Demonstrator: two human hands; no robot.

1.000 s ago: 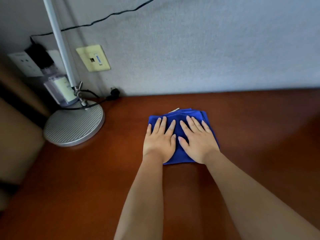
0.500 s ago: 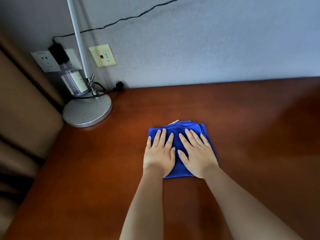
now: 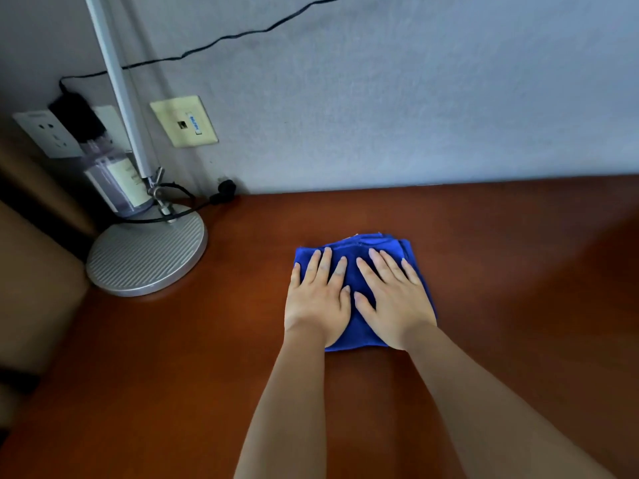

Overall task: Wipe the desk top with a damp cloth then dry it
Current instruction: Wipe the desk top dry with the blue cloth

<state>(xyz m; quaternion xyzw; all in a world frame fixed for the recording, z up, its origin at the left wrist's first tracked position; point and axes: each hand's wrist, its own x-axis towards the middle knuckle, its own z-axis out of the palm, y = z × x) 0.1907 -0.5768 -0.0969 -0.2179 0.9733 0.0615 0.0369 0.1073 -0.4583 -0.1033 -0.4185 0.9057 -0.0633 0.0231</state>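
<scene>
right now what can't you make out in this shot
Head view only:
- Middle of the folded blue cloth: covered by the flat left hand and right hand.
- Clear plastic bottle: partly behind the silver lamp pole, label unreadable.
- Lamp head: cut off by the top edge.
- Cloth's dampness: not visible.

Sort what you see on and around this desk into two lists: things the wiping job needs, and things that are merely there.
Part of the job:
blue cloth, folded, flat on the desk
desk top
left hand and right hand, both pressing flat on the cloth

Merely there:
lamp base
clear bottle behind it
wall sockets
black cable
</scene>
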